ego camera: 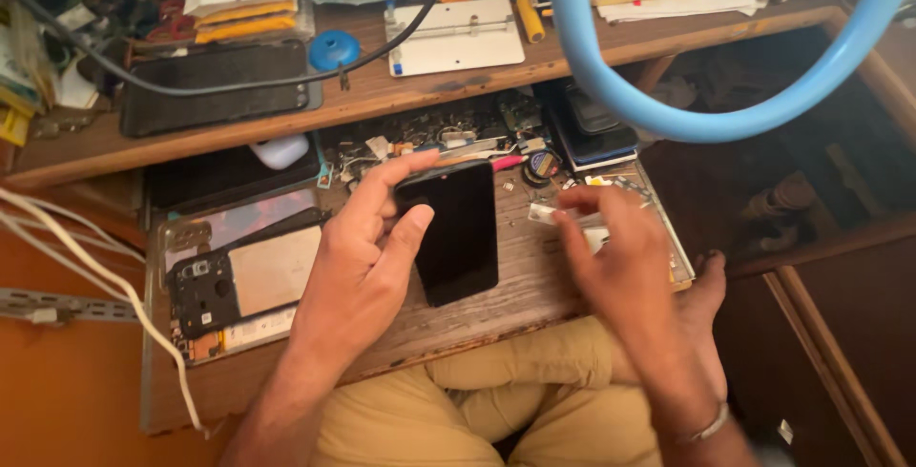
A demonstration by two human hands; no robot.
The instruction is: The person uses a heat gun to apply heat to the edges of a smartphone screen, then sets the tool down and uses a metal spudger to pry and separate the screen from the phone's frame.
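Cluttered wooden bench (534, 295) fills my view. My left hand (367, 257) grips a black smartphone (456, 230) by its edge; my right hand (611, 252), fingers loosely curled, touches a small white part (546, 214).

Black smartphone (456, 233): glossy dark screen up, unlit, lying flat and slightly tilted on worn wooden board, top edge held. Small pale flat piece (546, 214): just right of phone, under fingertips, blurred.

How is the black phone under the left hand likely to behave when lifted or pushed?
The phone looks like a thin rigid slab, so it probably stays stiff. Its glossy face seems slippery and likely fragile. The left hand pinches its edge while it lies flat on the wooden board, so it should slide, not roll.
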